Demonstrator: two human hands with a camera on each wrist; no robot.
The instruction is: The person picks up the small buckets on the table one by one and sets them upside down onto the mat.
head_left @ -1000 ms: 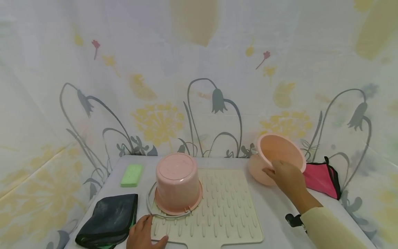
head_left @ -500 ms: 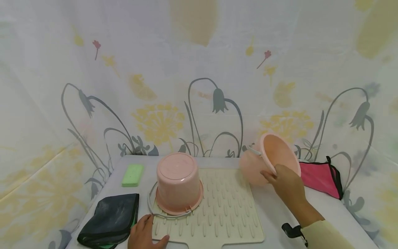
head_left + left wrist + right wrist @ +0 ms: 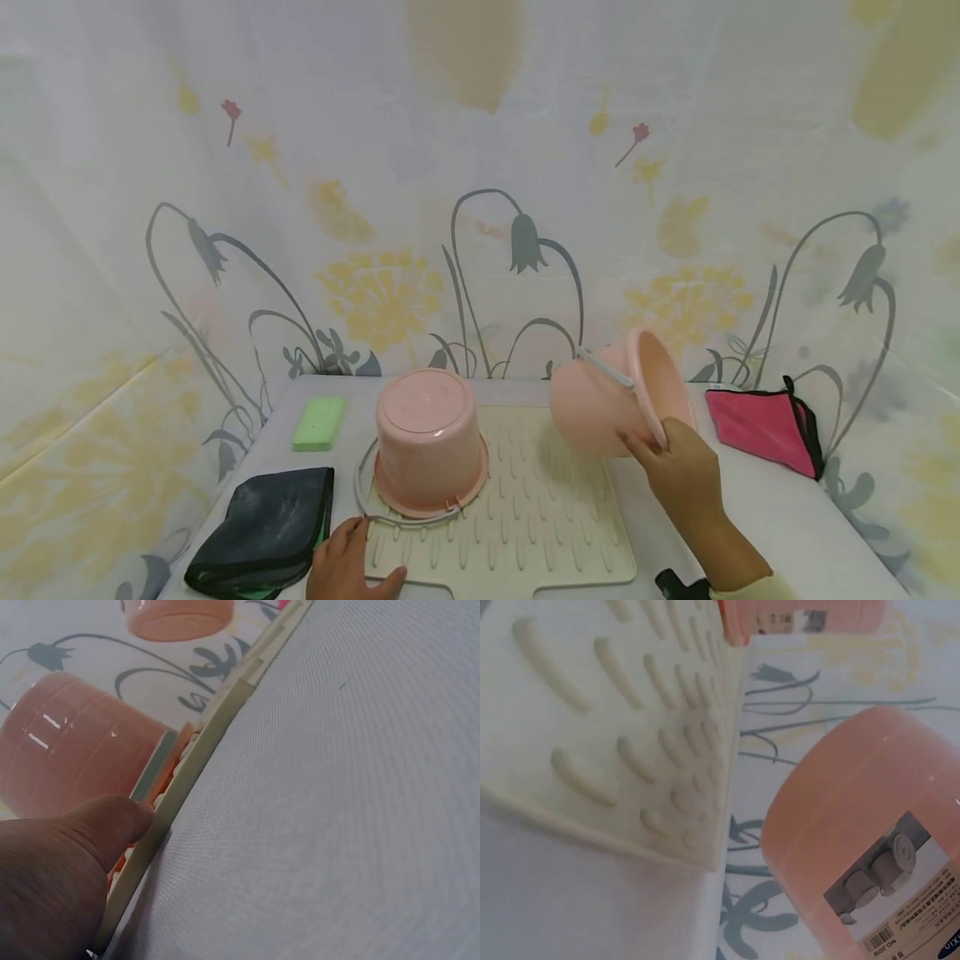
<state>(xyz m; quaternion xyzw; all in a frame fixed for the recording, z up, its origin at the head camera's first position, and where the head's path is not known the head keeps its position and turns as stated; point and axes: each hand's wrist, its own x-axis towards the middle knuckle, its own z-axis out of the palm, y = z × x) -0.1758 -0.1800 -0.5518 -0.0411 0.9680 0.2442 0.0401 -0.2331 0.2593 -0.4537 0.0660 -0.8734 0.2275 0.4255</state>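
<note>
My right hand [image 3: 678, 471] pinches the rim of a pink bucket [image 3: 592, 400], thumb outside and fingers inside its mouth. The bucket is tipped on its side, mouth toward the right, over the right part of a cream draining board [image 3: 540, 517]. A paper label [image 3: 900, 885] on it shows in the right wrist view. On the board's left half another pink bucket [image 3: 427, 442] stands upside down, its grey handle [image 3: 408, 523] lying around the rim. My left hand [image 3: 348, 567] rests at the board's front left corner, thumb [image 3: 124, 821] touching its edge in the left wrist view.
A green sponge [image 3: 319, 423] lies at the back left of the white table [image 3: 750, 500]. Nearer, a folded dark cloth [image 3: 262, 529] sits beside my left hand. A pink cloth with black edging [image 3: 765, 429] is at the right. Behind hangs a flowered curtain [image 3: 480, 167].
My right hand has carried the pink bucket leftward from beside the pink cloth to over the board, its mouth turning more to the right. My left hand and the upside-down bucket stay put.
</note>
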